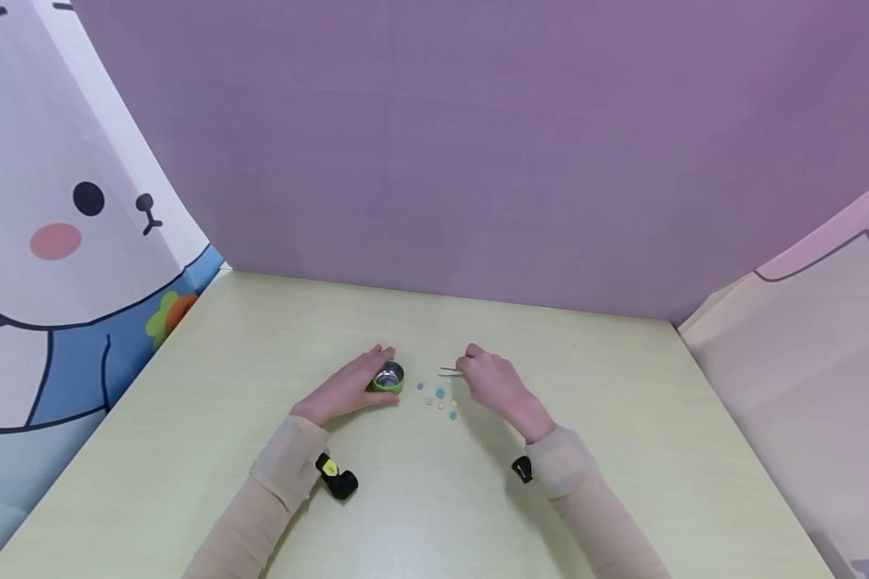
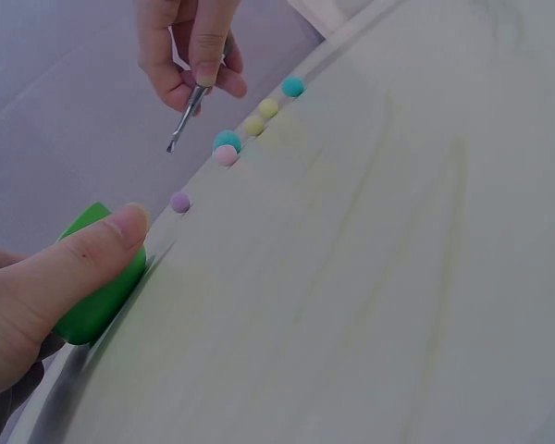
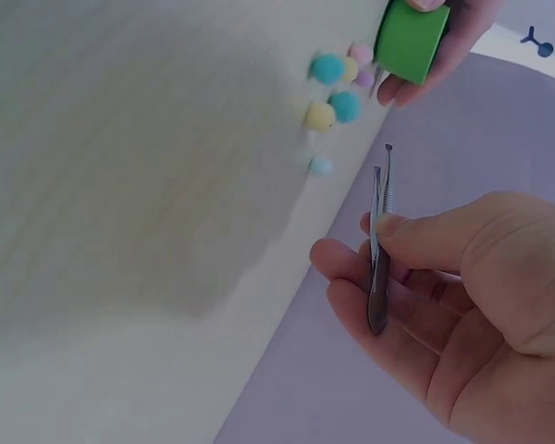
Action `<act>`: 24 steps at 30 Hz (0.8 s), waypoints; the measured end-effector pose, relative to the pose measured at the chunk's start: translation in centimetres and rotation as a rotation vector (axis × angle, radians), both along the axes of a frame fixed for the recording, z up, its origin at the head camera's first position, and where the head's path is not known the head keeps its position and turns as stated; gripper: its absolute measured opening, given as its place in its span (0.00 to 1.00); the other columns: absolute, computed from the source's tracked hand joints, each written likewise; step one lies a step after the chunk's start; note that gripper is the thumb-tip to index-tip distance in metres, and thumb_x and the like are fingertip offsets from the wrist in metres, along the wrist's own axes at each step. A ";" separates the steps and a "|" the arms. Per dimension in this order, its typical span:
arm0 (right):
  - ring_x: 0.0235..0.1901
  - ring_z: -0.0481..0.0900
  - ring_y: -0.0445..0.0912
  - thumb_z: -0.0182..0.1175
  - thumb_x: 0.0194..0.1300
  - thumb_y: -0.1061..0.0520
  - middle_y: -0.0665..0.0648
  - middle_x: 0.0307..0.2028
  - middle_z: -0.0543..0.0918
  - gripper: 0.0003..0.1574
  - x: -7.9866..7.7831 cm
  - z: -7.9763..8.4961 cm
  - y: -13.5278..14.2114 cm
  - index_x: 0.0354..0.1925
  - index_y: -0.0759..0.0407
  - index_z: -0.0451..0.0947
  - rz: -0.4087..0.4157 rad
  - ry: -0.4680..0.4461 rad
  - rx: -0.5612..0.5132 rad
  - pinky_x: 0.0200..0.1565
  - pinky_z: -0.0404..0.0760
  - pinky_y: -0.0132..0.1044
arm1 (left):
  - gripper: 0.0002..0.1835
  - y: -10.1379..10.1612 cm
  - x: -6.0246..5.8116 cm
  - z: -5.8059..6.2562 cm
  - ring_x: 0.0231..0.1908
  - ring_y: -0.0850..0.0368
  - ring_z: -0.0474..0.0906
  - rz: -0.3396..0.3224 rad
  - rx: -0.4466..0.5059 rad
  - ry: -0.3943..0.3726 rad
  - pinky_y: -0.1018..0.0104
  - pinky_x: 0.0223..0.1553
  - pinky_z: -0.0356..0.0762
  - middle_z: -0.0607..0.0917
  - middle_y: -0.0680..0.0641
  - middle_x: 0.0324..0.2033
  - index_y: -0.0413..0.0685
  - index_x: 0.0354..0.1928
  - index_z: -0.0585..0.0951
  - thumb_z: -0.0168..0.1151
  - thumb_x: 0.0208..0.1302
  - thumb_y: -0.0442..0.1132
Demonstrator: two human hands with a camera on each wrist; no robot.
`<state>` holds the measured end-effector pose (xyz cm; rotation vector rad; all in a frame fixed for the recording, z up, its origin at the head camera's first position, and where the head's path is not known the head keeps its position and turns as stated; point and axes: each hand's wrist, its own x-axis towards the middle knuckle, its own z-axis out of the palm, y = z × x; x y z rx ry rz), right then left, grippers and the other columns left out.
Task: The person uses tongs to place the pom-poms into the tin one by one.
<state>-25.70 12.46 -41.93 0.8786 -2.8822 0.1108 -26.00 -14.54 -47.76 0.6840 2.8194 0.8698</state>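
My left hand (image 1: 351, 384) holds a small green cup (image 2: 102, 296) with a shiny metal inside (image 1: 388, 375), thumb on the near side and fingers on the far side. The cup stands upright on the table. In my right hand (image 1: 494, 382) is a pair of metal tweezers (image 3: 379, 287), pinched between thumb and fingers. Their two tips are apart, point left toward the cup and have nothing between them. Between the hands lie several small pompoms, among them a teal pompom (image 1: 440, 393), a purple pompom (image 2: 179, 202), a pink pompom (image 2: 226, 155) and a yellow pompom (image 3: 320, 117).
The pale wooden table (image 1: 420, 498) spreads around both hands. A purple cloth wall (image 1: 478, 161) rises behind its far edge. Printed cartoon panels flank it, with the left panel (image 1: 58, 177) showing an animal face. Dark straps with small devices sit at both wrists.
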 end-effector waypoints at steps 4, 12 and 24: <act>0.25 0.78 0.45 0.62 0.66 0.64 0.57 0.34 0.80 0.07 0.0 -0.3 0.4 0.41 0.64 0.85 -0.013 -0.009 -0.003 0.24 0.80 0.32 | 0.51 0.0 0.1 0.0 0.77 0.36 0.50 0.001 -0.001 0.002 0.38 0.76 0.53 0.52 0.35 0.77 0.45 0.78 0.54 0.66 0.61 0.60; 0.24 0.76 0.43 0.62 0.66 0.64 0.58 0.34 0.81 0.08 0.1 -0.6 0.6 0.42 0.64 0.86 -0.023 -0.020 -0.002 0.24 0.80 0.30 | 0.51 -0.1 0.2 0.2 0.77 0.37 0.50 0.007 0.000 -0.009 0.38 0.76 0.53 0.51 0.36 0.78 0.45 0.78 0.53 0.66 0.61 0.59; 0.29 0.83 0.50 0.59 0.67 0.67 0.59 0.38 0.83 0.10 0.0 -1.0 1.0 0.42 0.63 0.86 -0.028 -0.028 0.017 0.27 0.85 0.36 | 0.52 0.1 0.3 0.2 0.77 0.37 0.49 0.003 0.002 -0.006 0.38 0.76 0.53 0.51 0.36 0.78 0.45 0.78 0.53 0.66 0.61 0.60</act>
